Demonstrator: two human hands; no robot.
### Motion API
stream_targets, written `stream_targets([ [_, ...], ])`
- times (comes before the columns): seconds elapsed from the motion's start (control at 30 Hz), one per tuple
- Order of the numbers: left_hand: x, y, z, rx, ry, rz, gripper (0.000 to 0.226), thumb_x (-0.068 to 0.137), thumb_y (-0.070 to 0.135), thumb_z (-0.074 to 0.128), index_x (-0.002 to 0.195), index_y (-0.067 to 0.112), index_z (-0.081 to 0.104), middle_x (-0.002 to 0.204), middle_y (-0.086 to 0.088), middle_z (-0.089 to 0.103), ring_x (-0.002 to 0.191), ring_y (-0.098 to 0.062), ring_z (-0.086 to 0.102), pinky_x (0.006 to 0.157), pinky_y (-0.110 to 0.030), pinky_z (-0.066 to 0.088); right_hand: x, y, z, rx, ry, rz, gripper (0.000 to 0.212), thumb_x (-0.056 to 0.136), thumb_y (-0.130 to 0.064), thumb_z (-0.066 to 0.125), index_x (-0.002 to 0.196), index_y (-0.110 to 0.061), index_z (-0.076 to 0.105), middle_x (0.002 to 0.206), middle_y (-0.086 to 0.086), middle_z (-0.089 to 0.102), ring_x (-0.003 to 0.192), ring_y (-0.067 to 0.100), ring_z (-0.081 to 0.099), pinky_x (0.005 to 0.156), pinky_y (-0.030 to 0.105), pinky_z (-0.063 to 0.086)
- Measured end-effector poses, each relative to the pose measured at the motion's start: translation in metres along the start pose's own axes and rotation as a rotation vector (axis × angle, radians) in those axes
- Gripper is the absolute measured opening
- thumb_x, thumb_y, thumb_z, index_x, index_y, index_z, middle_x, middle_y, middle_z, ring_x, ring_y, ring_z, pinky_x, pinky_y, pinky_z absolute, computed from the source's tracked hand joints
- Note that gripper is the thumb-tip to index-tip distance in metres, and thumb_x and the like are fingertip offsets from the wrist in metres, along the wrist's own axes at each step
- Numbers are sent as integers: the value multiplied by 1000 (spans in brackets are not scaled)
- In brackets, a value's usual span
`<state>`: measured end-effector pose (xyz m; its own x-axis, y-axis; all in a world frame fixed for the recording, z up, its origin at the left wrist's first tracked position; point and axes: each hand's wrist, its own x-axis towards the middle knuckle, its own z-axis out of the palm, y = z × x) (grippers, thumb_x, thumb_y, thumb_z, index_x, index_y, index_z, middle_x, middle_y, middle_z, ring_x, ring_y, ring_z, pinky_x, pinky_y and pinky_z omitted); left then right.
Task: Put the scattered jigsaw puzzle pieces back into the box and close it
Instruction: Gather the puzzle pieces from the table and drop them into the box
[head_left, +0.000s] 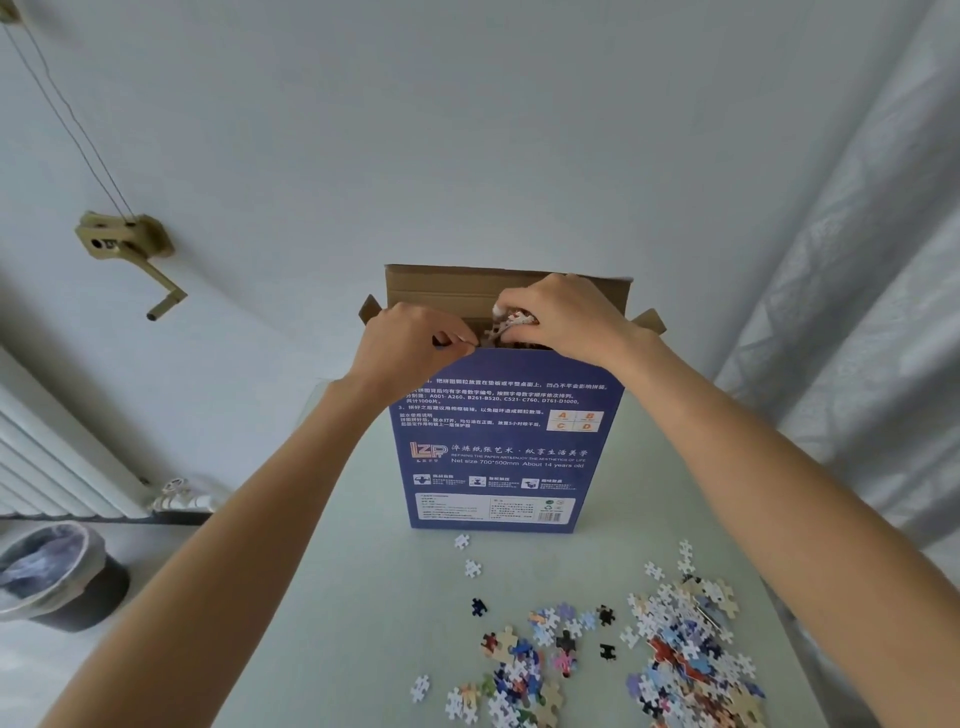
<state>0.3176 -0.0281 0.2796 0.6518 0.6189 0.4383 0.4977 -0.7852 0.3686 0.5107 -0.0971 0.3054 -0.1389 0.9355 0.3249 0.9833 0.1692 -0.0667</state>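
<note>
Worktop (363, 597): pale green surface, runs from the near edge up to the wall (467, 130). Curtain (857, 260) hangs along the right side. Radiator (47, 467) at far left, with a lined bin (57, 577) on the floor below it. A crank handle (130, 254) is mounted on the wall, upper left, with cords rising from it.

Box (498, 447): blue, printed, standing upright on the worktop, near centre. Top open; brown flaps (519, 283) stand up at the back and splay out at both sides.

Left hand (410, 340): at the top front edge of the box, left side. Fingers curled, thumb and forefinger pinching the rim of the front panel.

Right hand (561, 317): over the open mouth of the box, fingers curled round a small clutch of pieces (511, 322), which sits just inside the opening. How many pieces it holds cannot be told.

Loose pieces (675, 649): scattered on the worktop in front of the box, mostly toward the near right. Densest heap at the right, a second cluster (519, 680) near the bottom centre. Some lie colour side up, some show white backs. A few singles lie apart: two white ones (467, 556) just in front of the box base, one dark one (478, 606) further toward the camera.
</note>
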Motion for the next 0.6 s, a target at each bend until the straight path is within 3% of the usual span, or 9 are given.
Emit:
stream_targets([
  [0.1, 0, -1, 1, 10, 2, 2, 8, 83, 29, 67, 87, 29, 74, 80, 12, 69, 72, -1, 58, 64, -23, 51, -1, -2, -1, 99, 36, 31, 15, 88, -27, 62, 98, -18, 68, 90, 0, 70, 74, 13, 61, 71, 27, 45],
  [0.23, -4, -2, 4, 45, 64, 71, 11, 85, 28, 66, 92, 26, 73, 86, 10, 70, 80, -8, 62, 66, -28, 52, -9, -6, -3, 175, 201, 56, 14, 88, -19, 62, 98, -15, 70, 96, -1, 72, 82, 15, 65, 78, 34, 52],
  [0.4, -42, 12, 10, 122, 335, 226, 16, 88, 27, 58, 96, 21, 71, 87, 8, 70, 81, -13, 61, 59, -19, 42, -73, -38, 19, 205, 570, 49, 13, 88, -16, 62, 98, -11, 69, 92, -2, 72, 72, 9, 65, 64, 23, 55],
  [0.5, -90, 20, 31, 47, 381, 256, 17, 88, 23, 58, 93, 15, 72, 84, 3, 71, 76, -14, 63, 60, -18, 44, -136, -59, 62, 168, 542, 68, 13, 86, -14, 64, 97, -9, 69, 89, 1, 72, 71, 12, 66, 61, 16, 49],
  [0.6, -147, 22, 70, -54, 303, 148, 14, 86, 20, 61, 93, 14, 71, 87, 3, 72, 78, -15, 65, 63, -22, 50, -199, -70, 117, 202, 341, 161, 14, 85, -12, 64, 98, -11, 69, 89, 0, 72, 71, 14, 68, 56, 23, 54],
])
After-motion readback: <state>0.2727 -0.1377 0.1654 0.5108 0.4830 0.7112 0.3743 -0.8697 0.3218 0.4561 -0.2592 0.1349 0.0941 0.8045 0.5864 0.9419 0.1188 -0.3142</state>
